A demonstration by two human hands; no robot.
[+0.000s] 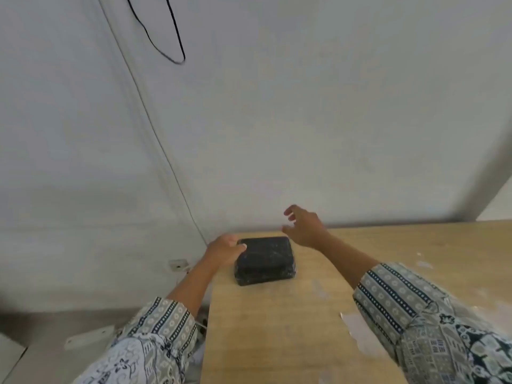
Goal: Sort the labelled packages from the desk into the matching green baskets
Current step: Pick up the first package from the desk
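Observation:
A black package [264, 260] wrapped in shiny film lies flat near the far left corner of the wooden desk [277, 328]. My left hand [224, 250] grips its left edge, thumb on top. Just above and to the right of the package, my right hand [303, 227] hovers with fingers spread, touching nothing. I can read no label on the package. No green basket is in view.
A white wall rises behind the desk, with a thin cable [155, 128] running down it and a black cord loop [171, 48] hanging at the top. A wall socket [178, 264] sits left of the desk. White scraps [357, 331] lie on the desk's right part.

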